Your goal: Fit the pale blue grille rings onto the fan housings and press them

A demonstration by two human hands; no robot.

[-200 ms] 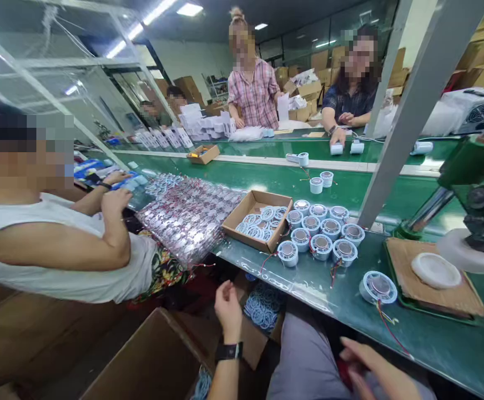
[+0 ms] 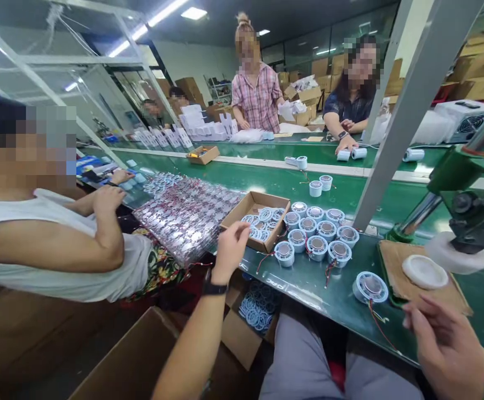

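My left hand [image 2: 231,248], with a dark band on its wrist, is over the near edge of a small cardboard box [image 2: 281,226] of light blue plastic rings [image 2: 273,214]. Its fingers are loosely bent, and I see nothing held in them. My right hand [image 2: 445,347] hovers at the table's near edge, fingers half curled and apart, with no object visible in it. To its left stands a single round light blue housing [image 2: 370,288] with a metal disc in its middle and thin wires trailing. Several similar housings [image 2: 317,247] are grouped right of the box.
A green press [image 2: 454,183] stands at right above a cardboard-covered base [image 2: 392,261] with a white round pad [image 2: 425,272]. A slanted grey post [image 2: 408,122] rises from the table. Bagged metal parts [image 2: 187,222] lie left, beside a seated co-worker [image 2: 59,244]. An open carton [image 2: 142,355] is below.
My left hand has risen from below the table edge to the box of rings. My right hand has moved up and right, towards the press base.
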